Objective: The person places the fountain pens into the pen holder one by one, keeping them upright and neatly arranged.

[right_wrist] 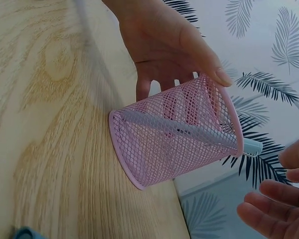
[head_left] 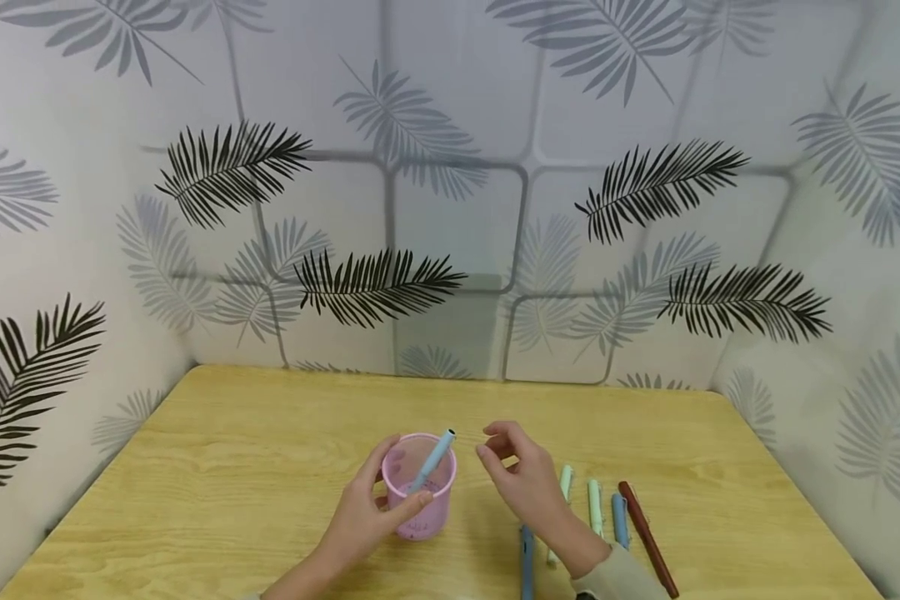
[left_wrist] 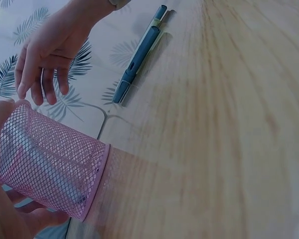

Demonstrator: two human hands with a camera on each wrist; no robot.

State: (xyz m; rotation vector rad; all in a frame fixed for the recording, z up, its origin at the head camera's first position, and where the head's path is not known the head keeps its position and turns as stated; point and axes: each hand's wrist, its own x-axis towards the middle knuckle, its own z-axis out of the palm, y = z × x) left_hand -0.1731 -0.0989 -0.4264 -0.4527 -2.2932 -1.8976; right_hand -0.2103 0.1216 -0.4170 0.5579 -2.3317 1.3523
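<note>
My left hand grips a pink mesh pen cup, thumb over the near rim and fingers round its far side. The cup stands on the table. A light blue pen leans inside it, its end rising above the rim, and shows through the mesh in the right wrist view. My right hand hovers to the right of the cup, fingers loosely bent, holding nothing. Beneath that wrist lie a dark blue pen and a pale green pen, partly hidden by the arm.
Farther right on the wooden table lie another pale green pen, a blue pen and a dark red pen. Behind the table rises a wall covering with a leaf print.
</note>
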